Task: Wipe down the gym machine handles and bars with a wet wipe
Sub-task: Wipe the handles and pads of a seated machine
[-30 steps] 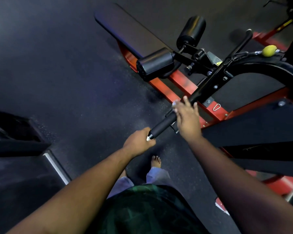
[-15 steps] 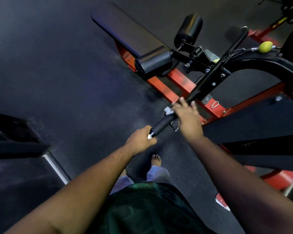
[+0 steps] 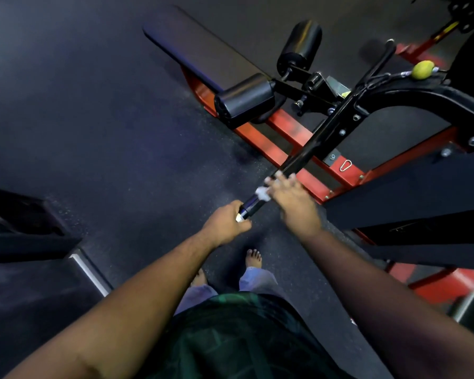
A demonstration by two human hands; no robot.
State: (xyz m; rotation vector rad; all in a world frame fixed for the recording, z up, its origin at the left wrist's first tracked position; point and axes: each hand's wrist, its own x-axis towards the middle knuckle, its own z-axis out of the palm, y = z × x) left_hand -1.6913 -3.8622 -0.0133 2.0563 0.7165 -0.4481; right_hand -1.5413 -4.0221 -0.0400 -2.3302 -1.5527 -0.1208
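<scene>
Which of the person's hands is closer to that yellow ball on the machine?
The right hand. It lies on the black bar partway toward the yellow ball; the left hand holds the bar's near end, farther away.

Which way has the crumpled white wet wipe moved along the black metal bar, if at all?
Yes: the wet wipe, under the right hand, slid down the bar toward its white end cap, which the left hand grips.

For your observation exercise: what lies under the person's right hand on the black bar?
Under the right hand a crumpled white wet wipe shows at its edge, pressed onto the black bar. The rest of the wipe and the bar beneath the palm are covered.
</scene>
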